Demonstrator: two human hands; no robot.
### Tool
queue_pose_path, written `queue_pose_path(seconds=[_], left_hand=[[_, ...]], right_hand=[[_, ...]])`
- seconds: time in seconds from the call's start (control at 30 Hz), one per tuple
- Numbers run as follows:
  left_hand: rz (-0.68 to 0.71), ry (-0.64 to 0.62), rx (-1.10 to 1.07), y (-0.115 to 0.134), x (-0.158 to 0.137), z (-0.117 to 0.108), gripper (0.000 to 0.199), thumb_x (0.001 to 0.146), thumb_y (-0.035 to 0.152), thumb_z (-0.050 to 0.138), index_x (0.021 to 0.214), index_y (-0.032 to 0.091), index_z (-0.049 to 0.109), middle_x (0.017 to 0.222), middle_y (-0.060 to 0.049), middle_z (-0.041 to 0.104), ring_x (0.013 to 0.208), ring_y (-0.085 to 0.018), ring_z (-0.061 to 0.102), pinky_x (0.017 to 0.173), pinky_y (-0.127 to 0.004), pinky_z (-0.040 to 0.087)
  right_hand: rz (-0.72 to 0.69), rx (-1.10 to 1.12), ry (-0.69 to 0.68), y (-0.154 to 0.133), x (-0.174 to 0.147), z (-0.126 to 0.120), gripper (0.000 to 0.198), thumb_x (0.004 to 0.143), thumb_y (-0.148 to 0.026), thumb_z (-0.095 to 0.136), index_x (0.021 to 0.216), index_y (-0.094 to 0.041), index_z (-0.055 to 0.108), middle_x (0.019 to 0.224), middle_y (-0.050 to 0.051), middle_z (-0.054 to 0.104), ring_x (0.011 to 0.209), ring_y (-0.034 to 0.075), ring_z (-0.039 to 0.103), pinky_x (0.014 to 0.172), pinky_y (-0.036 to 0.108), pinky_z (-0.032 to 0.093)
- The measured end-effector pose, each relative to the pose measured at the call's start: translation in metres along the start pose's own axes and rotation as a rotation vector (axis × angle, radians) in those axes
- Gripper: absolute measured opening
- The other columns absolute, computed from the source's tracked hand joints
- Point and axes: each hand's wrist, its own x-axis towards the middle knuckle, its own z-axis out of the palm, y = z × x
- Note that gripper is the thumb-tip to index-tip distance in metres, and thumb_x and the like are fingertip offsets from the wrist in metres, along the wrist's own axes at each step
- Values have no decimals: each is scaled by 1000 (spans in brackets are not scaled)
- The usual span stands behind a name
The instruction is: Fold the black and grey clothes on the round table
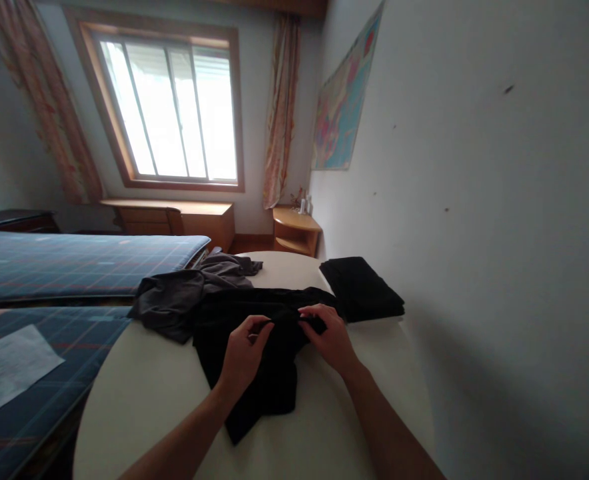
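A black garment (269,380) lies loosely spread on the round white table (334,427), its lower part trailing toward me. My left hand (245,347) pinches its cloth between thumb and fingers. A short way to the right, my right hand (330,337) pinches another part of the same cloth. The stretch of fabric between both hands is slightly raised. What kind of garment it is, I cannot tell. Touching its left side is a crumpled dark grey garment (169,300). Beyond my right hand sits a folded black stack of cloth (362,287) on something white.
Blue plaid mattresses (89,263) are at the left, with a sheet of paper (14,367) on the nearer one. A wall (499,267) stands close on the right. A wooden desk (204,217) and a corner shelf (297,223) are under and beside the window.
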Motion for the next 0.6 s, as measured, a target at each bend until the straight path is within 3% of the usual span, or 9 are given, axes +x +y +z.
queue_pose_path(seconds=[0.2,0.37,0.6], left_hand=[[20,39,15,-2,-1,-1,24,87,40,56,94,20,65,81,-1,67,69,-15,62,63,-24,50],[34,179,42,-4,1,-6,23,89,41,52,95,21,62,84,-1,64,75,-17,60,72,-27,50],[-7,250,25,-4,7,-12,26,90,44,47,93,21,60,91,-3,64,88,-21,60,86,-32,47]], right_hand=[[38,15,30,2,0,0,20,87,-19,61,105,-26,65,96,2,72,94,21,65,91,38,45],[77,-25,64,5,1,0,18,88,-22,62,105,-25,67,90,2,70,86,20,63,88,38,45],[67,-13,-6,8,2,0,7,88,-28,64,91,-24,68,87,3,68,83,19,62,81,34,48]])
